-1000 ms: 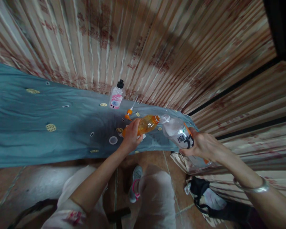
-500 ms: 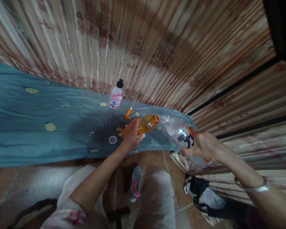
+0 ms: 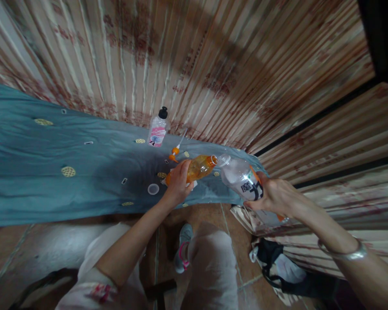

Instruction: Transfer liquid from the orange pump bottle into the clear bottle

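Observation:
My left hand [image 3: 178, 186] is wrapped round an orange bottle [image 3: 198, 168], which is tilted with its neck up to the right. My right hand [image 3: 273, 193] grips a large clear bottle [image 3: 241, 175] with dark characters and orange on its label, its neck pointing left. The two bottle mouths meet or nearly meet; whether anything flows between them is too small to tell. An orange pump head [image 3: 174, 152] with a thin tube lies just behind my left hand. A round whitish cap [image 3: 153, 189] rests on the cloth to its left.
A clear bottle with a black cap and pink label [image 3: 157, 132] stands at the back of the blue cloth [image 3: 93, 172]. Pleated curtains [image 3: 181, 64] hang behind and to the right. A dark bag [image 3: 271, 258] lies at lower right.

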The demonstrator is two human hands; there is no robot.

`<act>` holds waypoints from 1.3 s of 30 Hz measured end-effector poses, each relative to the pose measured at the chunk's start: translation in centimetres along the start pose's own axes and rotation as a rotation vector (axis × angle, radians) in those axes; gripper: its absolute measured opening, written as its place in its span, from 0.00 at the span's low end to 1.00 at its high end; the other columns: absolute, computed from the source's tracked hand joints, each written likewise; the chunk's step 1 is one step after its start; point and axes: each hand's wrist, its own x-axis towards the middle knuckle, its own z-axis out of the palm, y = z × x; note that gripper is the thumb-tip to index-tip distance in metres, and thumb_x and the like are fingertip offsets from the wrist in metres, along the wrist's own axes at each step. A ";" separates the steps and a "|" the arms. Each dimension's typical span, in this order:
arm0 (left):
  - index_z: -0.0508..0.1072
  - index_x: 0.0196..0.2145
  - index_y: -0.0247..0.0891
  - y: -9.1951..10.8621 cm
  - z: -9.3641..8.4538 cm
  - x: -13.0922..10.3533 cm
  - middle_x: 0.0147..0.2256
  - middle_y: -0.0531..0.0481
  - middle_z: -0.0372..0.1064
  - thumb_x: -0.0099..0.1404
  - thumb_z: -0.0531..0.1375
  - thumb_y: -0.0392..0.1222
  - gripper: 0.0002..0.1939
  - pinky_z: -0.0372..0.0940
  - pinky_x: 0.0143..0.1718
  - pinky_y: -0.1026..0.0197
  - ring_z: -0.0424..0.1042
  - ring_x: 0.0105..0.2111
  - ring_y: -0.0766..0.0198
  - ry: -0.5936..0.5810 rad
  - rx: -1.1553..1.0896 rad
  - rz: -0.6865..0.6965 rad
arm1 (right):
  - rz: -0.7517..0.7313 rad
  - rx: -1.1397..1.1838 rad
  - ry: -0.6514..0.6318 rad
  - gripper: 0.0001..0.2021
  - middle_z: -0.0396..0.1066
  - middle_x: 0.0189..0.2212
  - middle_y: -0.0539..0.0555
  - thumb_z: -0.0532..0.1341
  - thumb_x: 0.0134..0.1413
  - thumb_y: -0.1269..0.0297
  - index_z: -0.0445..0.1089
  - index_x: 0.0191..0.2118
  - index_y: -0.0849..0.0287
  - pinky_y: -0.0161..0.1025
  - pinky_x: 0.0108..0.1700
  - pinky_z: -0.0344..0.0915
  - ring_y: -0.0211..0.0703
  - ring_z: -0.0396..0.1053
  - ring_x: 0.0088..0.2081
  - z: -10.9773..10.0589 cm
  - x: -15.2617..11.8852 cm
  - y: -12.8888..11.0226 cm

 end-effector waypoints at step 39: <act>0.50 0.61 0.40 0.1 0.2 0.0 0.57 0.36 0.59 0.54 0.60 0.31 0.39 0.61 0.57 0.40 0.62 0.57 0.47 0.025 0.010 0.024 | 0.019 -0.034 -0.044 0.26 0.72 0.23 0.56 0.59 0.45 0.44 0.60 0.44 0.60 0.38 0.26 0.54 0.58 0.75 0.31 -0.2 -0.1 -0.1</act>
